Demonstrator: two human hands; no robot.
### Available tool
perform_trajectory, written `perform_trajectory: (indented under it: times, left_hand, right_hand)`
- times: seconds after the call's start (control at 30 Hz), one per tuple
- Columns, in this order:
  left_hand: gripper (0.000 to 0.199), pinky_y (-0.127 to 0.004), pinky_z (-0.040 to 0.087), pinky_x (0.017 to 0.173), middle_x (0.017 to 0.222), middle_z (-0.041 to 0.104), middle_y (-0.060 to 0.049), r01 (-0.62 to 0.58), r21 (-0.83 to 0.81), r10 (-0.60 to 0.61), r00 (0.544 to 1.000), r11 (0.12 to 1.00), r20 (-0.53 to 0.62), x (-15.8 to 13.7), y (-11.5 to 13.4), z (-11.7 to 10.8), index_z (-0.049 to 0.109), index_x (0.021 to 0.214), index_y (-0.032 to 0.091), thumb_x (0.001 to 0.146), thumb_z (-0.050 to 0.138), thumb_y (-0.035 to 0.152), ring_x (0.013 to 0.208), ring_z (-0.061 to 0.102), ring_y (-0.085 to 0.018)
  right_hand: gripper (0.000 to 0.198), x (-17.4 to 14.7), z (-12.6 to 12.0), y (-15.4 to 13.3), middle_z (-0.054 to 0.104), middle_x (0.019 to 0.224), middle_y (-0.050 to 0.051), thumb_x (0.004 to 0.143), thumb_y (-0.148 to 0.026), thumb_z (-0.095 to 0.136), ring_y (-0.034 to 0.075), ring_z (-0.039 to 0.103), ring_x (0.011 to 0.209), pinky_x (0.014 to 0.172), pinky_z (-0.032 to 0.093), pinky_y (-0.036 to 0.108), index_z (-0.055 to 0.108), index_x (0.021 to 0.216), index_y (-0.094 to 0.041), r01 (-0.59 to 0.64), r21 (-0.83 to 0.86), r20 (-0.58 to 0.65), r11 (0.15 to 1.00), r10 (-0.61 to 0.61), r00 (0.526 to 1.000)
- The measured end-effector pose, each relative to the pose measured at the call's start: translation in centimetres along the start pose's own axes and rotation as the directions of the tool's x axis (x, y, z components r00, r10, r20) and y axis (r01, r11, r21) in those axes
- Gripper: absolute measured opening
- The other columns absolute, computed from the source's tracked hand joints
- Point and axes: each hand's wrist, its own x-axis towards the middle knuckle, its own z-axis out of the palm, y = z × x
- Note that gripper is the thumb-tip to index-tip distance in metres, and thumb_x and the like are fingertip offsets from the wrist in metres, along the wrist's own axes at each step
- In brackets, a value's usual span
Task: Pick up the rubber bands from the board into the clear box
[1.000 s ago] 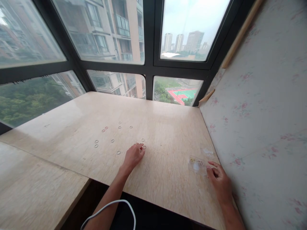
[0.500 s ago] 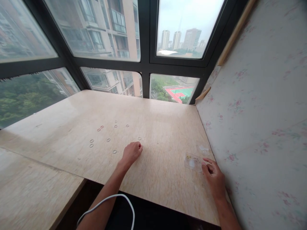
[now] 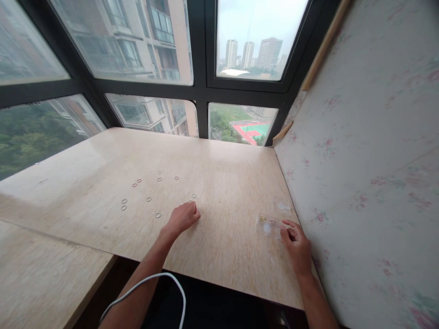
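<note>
My left hand (image 3: 184, 216) rests low over the tabletop with its fingers closed. Its fingertips are hidden, and I cannot make out what they hold. Just beyond the knuckles lies a thin ring (image 3: 194, 196); the edge of another ring (image 3: 190, 201) peeks out against the hand. At the right, my right hand (image 3: 297, 244) is closed at the edge of a small clear plastic box (image 3: 273, 232), thumb and fingers on its right end. Inside the box are yellowish rings (image 3: 262, 219) and reddish rings (image 3: 272, 222) in separate compartments.
Several thin rings (image 3: 148, 199) lie spread over the marble-patterned table (image 3: 219, 256), with two red rings (image 3: 135, 185) among them. A clear plastic piece (image 3: 283, 206) lies behind the box. A papered wall (image 3: 360, 183) borders the right. A white cable (image 3: 164, 274) crosses my left forearm.
The view has shifted slightly. By my left fingertips, a small bit that stuck out is now out of sight, and a ring's edge shows more plainly behind the knuckles. My right hand stays at the box.
</note>
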Motion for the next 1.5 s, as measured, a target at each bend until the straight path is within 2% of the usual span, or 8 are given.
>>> perform_trajectory:
  times: [0.17,0.27,0.4,0.5,0.63,0.73,1.07,1.5]
  left_hand:
    - [0.012,-0.029,0.032,0.057,0.078,0.062,-0.005,-0.043,-0.094,0.044,0.999,0.995,0.012,-0.4,0.9,-0.2,0.049,0.075,0.019,0.082,0.041,0.025,0.067,0.054,-0.019]
    - [0.012,-0.029,0.035,0.061,0.079,0.061,-0.004,-0.141,-0.232,0.145,0.989,0.962,-0.001,-0.4,2.7,-0.4,0.049,0.077,0.019,0.083,0.041,0.025,0.071,0.054,-0.019]
    - [0.013,-0.029,0.038,0.065,0.083,0.062,-0.003,-0.310,-0.400,0.313,0.948,0.862,-0.060,-0.1,6.9,0.3,0.052,0.082,0.019,0.085,0.041,0.024,0.075,0.055,-0.018]
    - [0.013,-0.029,0.039,0.067,0.084,0.062,-0.003,-0.395,-0.454,0.399,0.912,0.799,-0.093,0.1,10.8,1.7,0.054,0.084,0.019,0.085,0.042,0.024,0.077,0.056,-0.017]
    - [0.014,-0.030,0.041,0.067,0.084,0.063,-0.004,-0.453,-0.438,0.463,0.882,0.776,-0.091,0.2,15.1,3.9,0.056,0.086,0.019,0.085,0.043,0.022,0.076,0.056,-0.017]
    - [0.013,-0.029,0.040,0.065,0.083,0.064,-0.004,-0.469,-0.416,0.484,0.872,0.779,-0.076,0.3,16.9,4.8,0.058,0.085,0.019,0.084,0.045,0.021,0.074,0.056,-0.017]
    - [0.015,-0.028,0.039,0.063,0.078,0.066,-0.004,-0.490,-0.354,0.515,0.857,0.797,-0.024,0.8,17.9,4.5,0.064,0.080,0.019,0.080,0.049,0.021,0.072,0.057,-0.017]
    - [0.016,-0.026,0.039,0.061,0.079,0.066,-0.003,-0.501,-0.400,0.505,0.857,0.767,-0.105,0.8,17.0,4.5,0.065,0.081,0.019,0.082,0.050,0.023,0.069,0.056,-0.015]
  right_hand:
    - [0.035,0.0,0.0,-0.1,0.039,0.049,-0.007,0.082,-0.043,0.051,0.012,0.040,0.047,0.047,0.035,0.022,0.062,0.099,-0.015,0.014,0.038,-0.030,0.999,-0.012,0.999]
    - [0.032,0.0,0.1,0.0,0.038,0.050,-0.007,0.083,-0.041,0.052,0.011,0.038,0.047,0.047,0.033,0.022,0.062,0.099,-0.015,0.003,0.068,-0.033,0.998,-0.001,0.999]
    - [0.030,0.0,0.2,0.1,0.036,0.051,-0.008,0.083,-0.040,0.052,0.011,0.037,0.048,0.047,0.032,0.021,0.062,0.098,-0.015,0.002,0.103,-0.033,0.995,0.001,0.999]
    - [0.029,0.0,0.2,0.2,0.036,0.051,-0.008,0.083,-0.038,0.052,0.011,0.037,0.048,0.047,0.032,0.021,0.062,0.098,-0.015,0.007,0.121,-0.029,0.993,-0.003,1.000]
    - [0.027,0.0,0.1,0.0,0.039,0.051,-0.008,0.084,-0.037,0.052,0.011,0.038,0.048,0.048,0.033,0.021,0.062,0.098,-0.016,-0.002,0.137,-0.032,0.991,0.006,0.999]
    - [0.025,0.0,0.0,-0.1,0.039,0.051,-0.008,0.084,-0.036,0.051,0.011,0.039,0.047,0.048,0.033,0.021,0.061,0.098,-0.016,-0.004,0.146,-0.032,0.989,0.009,0.999]
    - [0.025,-0.1,-0.2,-0.2,0.041,0.053,-0.007,0.085,-0.035,0.051,0.011,0.040,0.048,0.049,0.034,0.021,0.062,0.097,-0.016,0.017,0.155,-0.021,0.988,-0.014,1.000]
    - [0.028,-0.1,-0.2,-0.4,0.043,0.053,-0.007,0.084,-0.038,0.051,0.011,0.041,0.048,0.048,0.034,0.021,0.063,0.096,-0.016,0.002,0.144,-0.015,0.990,0.000,1.000]
